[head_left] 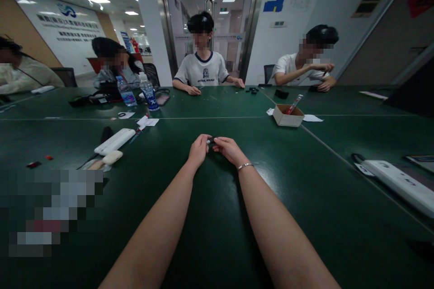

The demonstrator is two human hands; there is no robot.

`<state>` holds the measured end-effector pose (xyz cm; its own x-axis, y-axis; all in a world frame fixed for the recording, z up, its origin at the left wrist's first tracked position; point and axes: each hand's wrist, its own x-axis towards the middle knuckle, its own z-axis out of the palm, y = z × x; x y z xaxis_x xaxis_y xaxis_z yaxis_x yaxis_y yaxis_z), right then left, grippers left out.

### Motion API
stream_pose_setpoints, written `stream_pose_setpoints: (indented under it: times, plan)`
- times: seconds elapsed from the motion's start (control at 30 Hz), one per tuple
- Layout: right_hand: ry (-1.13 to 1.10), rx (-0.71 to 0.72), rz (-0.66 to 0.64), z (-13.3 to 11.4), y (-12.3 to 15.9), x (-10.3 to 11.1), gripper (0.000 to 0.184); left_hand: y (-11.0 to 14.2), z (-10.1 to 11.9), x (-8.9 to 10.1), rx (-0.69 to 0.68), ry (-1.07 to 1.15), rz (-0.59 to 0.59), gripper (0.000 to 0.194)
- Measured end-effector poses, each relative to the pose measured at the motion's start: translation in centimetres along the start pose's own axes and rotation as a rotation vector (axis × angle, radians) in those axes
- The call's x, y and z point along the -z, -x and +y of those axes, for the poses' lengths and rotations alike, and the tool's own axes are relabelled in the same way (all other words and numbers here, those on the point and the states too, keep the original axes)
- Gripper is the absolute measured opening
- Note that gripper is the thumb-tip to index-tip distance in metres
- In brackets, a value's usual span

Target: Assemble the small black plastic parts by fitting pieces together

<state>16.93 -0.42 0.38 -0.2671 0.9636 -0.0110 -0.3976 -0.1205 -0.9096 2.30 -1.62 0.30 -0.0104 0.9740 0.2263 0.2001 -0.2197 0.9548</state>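
Note:
Both my arms reach out over the dark green table (217, 216), and the hands meet near its middle. Between them is a small black object (210, 140) with a light or shiny part on its left side; it is too small to name. My left hand (199, 150) pinches its left end with fingers curled. On the other end, my right hand (229, 149) closes thumb and fingertips. A silver bracelet (245, 166) circles my right wrist.
An open cardboard box (288, 118) holding a red-and-clear item stands ahead right. White power strips lie left (114, 141) and right (400, 183). Two bottles (149, 92) stand at the far left. Several people sit across the table, one in a white T-shirt (203, 70) opposite.

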Motion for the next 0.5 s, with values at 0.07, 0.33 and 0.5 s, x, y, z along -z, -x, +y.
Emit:
stream_pose_setpoints:
  times: [0.07,0.33,0.5]
  plan:
    - [0.001,0.001,0.001,0.0,0.0,0.0,0.034,0.0,-0.2,0.0,0.002,0.001,-0.003,0.037]
    - [0.001,0.013,-0.025,0.2,-0.1,0.2,0.036,-0.4,-1.1,-0.1,0.019,0.018,-0.028,0.035]
    - [0.002,0.013,-0.030,0.3,-0.2,0.3,0.035,-0.3,-0.8,0.0,0.023,0.041,-0.046,0.025]
